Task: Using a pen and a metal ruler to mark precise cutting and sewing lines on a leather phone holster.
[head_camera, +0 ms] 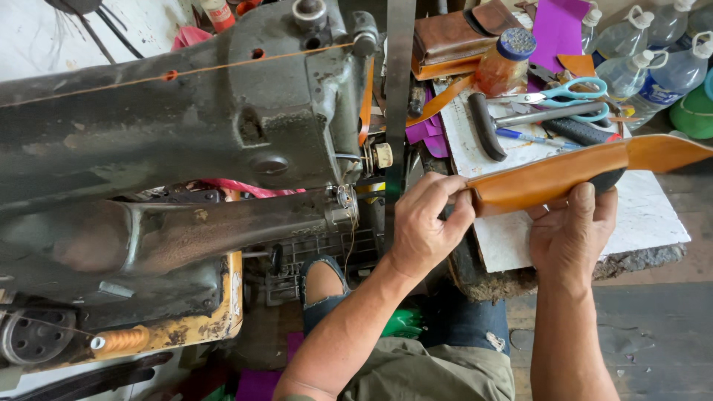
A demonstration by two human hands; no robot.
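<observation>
A long tan leather strip (564,169) runs from the frame's middle out to the right edge. My left hand (427,223) pinches its left end between thumb and fingers. My right hand (572,226) grips the strip from below near its middle, fingers curled over the lower edge. Just left of my left hand is the needle end (345,200) of a large dark old sewing machine (186,134) with orange thread running along its top.
A white worn board (639,223) at the right holds a hammer (486,122), teal-handled scissors (572,93), a blue pen, purple scraps and an orange glue jar (505,63). Clear plastic bottles (653,52) stand at the top right. A brown wallet lies at the top.
</observation>
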